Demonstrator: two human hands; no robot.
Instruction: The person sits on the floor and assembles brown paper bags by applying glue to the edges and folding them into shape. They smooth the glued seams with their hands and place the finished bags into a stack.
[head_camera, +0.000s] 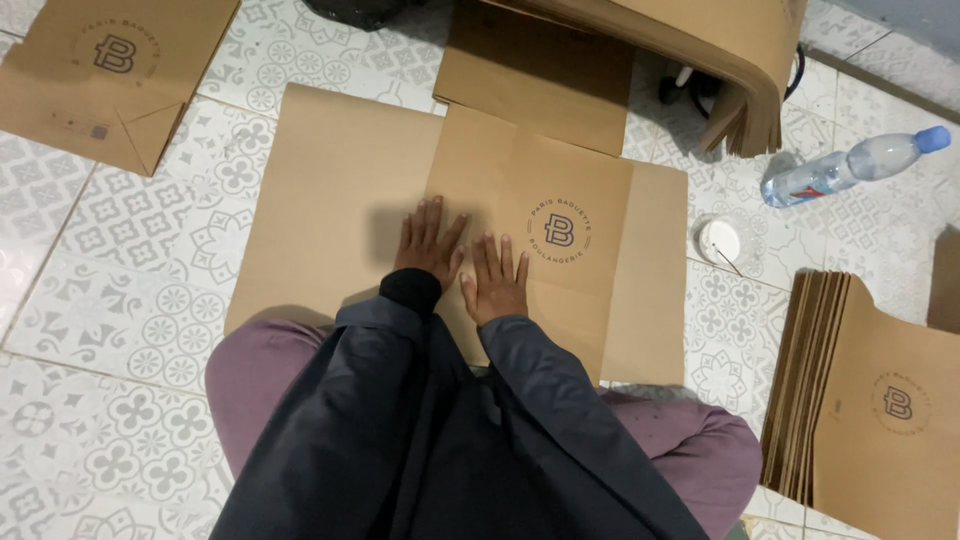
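Observation:
A flat brown paper bag (545, 215) with a round printed logo lies on a large cardboard sheet (330, 190) on the tiled floor. My left hand (428, 243) presses flat on the bag's left edge, fingers spread. Beside it, my right hand (493, 280) lies flat on the bag just left of the logo, fingers apart. Neither hand grips anything. Dark sleeves cover both arms.
A stack of folded brown bags (860, 400) stands at the right. Another finished bag (100, 70) lies top left. A bent pile of brown sheets (720, 50) sits at top. A plastic water bottle (850, 165) and a small clear cup (722, 240) rest on the tiles.

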